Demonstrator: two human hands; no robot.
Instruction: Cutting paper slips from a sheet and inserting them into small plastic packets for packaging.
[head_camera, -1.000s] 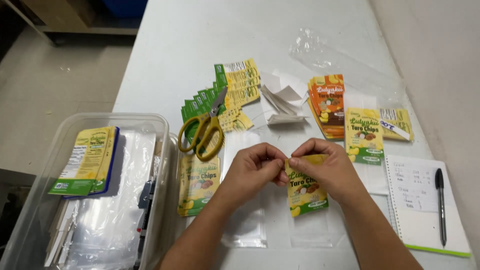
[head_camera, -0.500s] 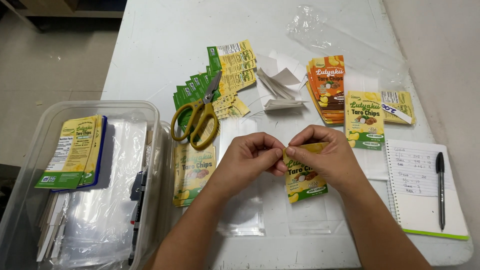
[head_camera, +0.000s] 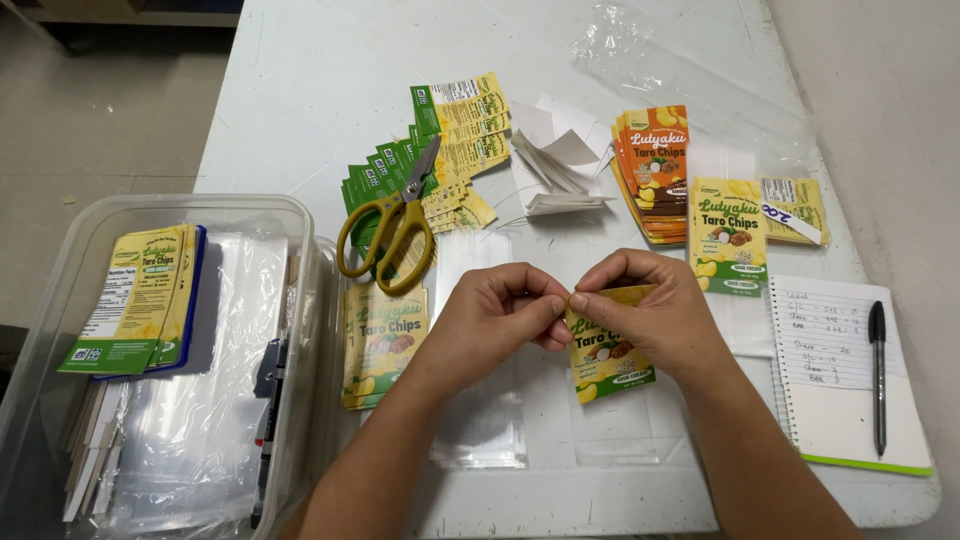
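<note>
Fingers of both hands are curled in tight, tips pinched together on the top edge of a small yellow-green label (head_camera: 606, 352). The left hand (head_camera: 497, 318) closes thumb and forefinger on the label's upper left corner; the right hand (head_camera: 650, 310) pinches it just beside, with its other fingers folded over the label's top. The two pinches touch each other. The label hangs below the fingertips, tilted a little, its lower part showing under the right palm. Whether a clear sleeve is already around it cannot be told.

Taking the label as the landmark: under and just below it lie flat clear bags (head_camera: 480, 420) on the white table (head_camera: 300, 90). Left of it, touching the left wrist's side, is a stack of like labels (head_camera: 382, 345). Above-left of it lie yellow-handled scissors (head_camera: 392, 228) on a fan of green and yellow labels (head_camera: 455, 140). Above it is a heap of white paper strips (head_camera: 555, 165). Above-right are an orange label stack (head_camera: 652, 170) and further yellow labels (head_camera: 728, 235). Right of it is a spiral notebook (head_camera: 845, 385) with a black pen (head_camera: 878, 375) on it. Far left stands a clear plastic bin (head_camera: 60, 250) holding more labels and bags.
</note>
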